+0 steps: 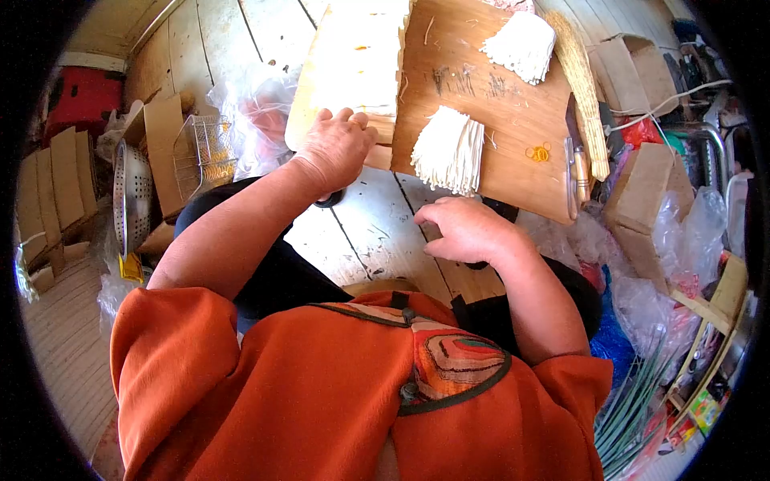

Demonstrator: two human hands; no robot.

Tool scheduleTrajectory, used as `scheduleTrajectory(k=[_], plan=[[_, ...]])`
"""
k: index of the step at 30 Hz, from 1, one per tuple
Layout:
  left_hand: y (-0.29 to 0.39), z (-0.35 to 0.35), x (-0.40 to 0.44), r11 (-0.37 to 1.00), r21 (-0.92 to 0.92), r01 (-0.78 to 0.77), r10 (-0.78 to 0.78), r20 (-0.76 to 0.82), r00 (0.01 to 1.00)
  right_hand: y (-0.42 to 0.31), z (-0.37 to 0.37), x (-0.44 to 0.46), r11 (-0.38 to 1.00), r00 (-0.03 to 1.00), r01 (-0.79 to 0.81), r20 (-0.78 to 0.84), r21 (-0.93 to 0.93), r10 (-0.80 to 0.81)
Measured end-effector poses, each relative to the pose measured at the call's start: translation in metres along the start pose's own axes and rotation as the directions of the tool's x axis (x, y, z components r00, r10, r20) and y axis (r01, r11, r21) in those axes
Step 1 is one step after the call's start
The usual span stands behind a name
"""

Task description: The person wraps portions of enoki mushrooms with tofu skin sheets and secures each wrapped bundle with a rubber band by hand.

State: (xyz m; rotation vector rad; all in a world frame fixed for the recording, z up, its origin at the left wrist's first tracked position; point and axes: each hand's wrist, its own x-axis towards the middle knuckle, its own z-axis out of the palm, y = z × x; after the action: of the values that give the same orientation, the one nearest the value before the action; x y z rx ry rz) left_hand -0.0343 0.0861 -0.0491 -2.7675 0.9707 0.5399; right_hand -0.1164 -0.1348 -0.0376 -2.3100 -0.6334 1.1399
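Observation:
My left hand (pixel 337 151) is at the near edge of the left board (pixel 303 104), its fingers curled beside the long white strips (pixel 353 60); what they hold, if anything, is hidden. My right hand (pixel 469 230) hovers below the right board (pixel 513 120), fingers bent but apart, with nothing visible in them. Just above it lies a fanned bundle of white strips (pixel 449 151). A second white bundle (pixel 523 46) sits at the far side of the board. Several yellow rubber bands (pixel 538 151) lie on the wood, left of a knife (pixel 581 152).
A bundle of dry stalks (pixel 581 88) lies along the board's right edge. At left are a metal colander (pixel 133 199), a wire basket (pixel 210 152) and cardboard. Plastic bags (pixel 682 224), a cardboard box (pixel 648 192) and long green stalks (pixel 634 425) crowd the right.

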Motion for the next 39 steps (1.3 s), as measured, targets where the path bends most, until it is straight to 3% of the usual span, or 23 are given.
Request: scheduleTrajectory(k=[4,6,10,12,15,19,21,24,27,29,31,32,37,39], plan=[[0.001,0.0,-0.002,0.995,0.098,-0.023,0.026,-0.029,0.999,-0.004,-0.004,-0.001,1.0,1.0,-0.004,-0.004,-0.001,0.004],[-0.005,0.008,0.005,0.997,0.013,0.079,-0.079,0.022,0.997,-0.003,-0.006,-0.003,1.0,1.0,-0.005,-0.024,-0.001,0.005],[-0.009,0.001,0.008,0.995,-0.073,0.064,-0.064,0.003,0.998,-0.002,-0.002,-0.005,1.0,0.998,0.0,-0.064,0.002,0.0],[-0.003,-0.014,0.008,0.998,-0.041,0.056,-0.048,0.184,0.982,-0.001,0.0,-0.005,1.0,0.997,0.001,-0.078,0.006,0.0],[0.003,-0.021,0.009,0.995,-0.046,0.089,-0.076,0.224,0.972,-0.002,0.0,-0.006,1.0,0.998,-0.001,-0.068,-0.013,0.0],[-0.001,-0.009,0.016,0.996,0.004,0.084,-0.083,0.167,0.983,0.003,-0.005,-0.011,0.999,0.99,0.039,-0.14,0.026,-0.035],[0.001,-0.01,0.016,0.988,-0.013,0.154,-0.149,0.171,0.974,0.005,-0.011,-0.014,0.997,0.98,0.074,-0.19,0.037,-0.066],[0.002,-0.016,0.016,0.983,-0.037,0.18,-0.17,0.183,0.968,-0.003,-0.032,-0.027,0.966,0.979,-0.154,-0.098,0.207,0.177],[0.003,-0.014,0.018,0.978,-0.054,0.203,-0.191,0.174,0.966,0.01,-0.032,-0.031,0.986,0.975,-0.107,-0.179,0.131,0.129],[0.001,-0.014,0.019,0.98,-0.037,0.194,-0.184,0.188,0.965,0.016,-0.033,-0.031,0.965,0.962,-0.168,-0.181,0.2,0.204],[0.003,-0.02,0.02,0.983,-0.019,0.184,-0.176,0.201,0.964,0.033,-0.029,-0.028,0.89,0.856,-0.105,-0.415,0.444,0.308],[0.003,-0.024,0.02,0.988,-0.016,0.155,-0.146,0.242,0.959,0.04,-0.029,-0.026,0.88,0.814,-0.097,-0.472,0.465,0.338],[0.014,-0.053,0.019,0.989,-0.065,0.129,-0.11,0.236,0.966,0.047,-0.025,-0.009,0.805,0.746,-0.042,-0.518,0.591,0.419],[0.019,-0.065,0.023,0.923,-0.356,0.149,-0.107,0.134,0.985,0.043,-0.024,-0.001,0.793,0.727,-0.009,-0.541,0.609,0.423]])
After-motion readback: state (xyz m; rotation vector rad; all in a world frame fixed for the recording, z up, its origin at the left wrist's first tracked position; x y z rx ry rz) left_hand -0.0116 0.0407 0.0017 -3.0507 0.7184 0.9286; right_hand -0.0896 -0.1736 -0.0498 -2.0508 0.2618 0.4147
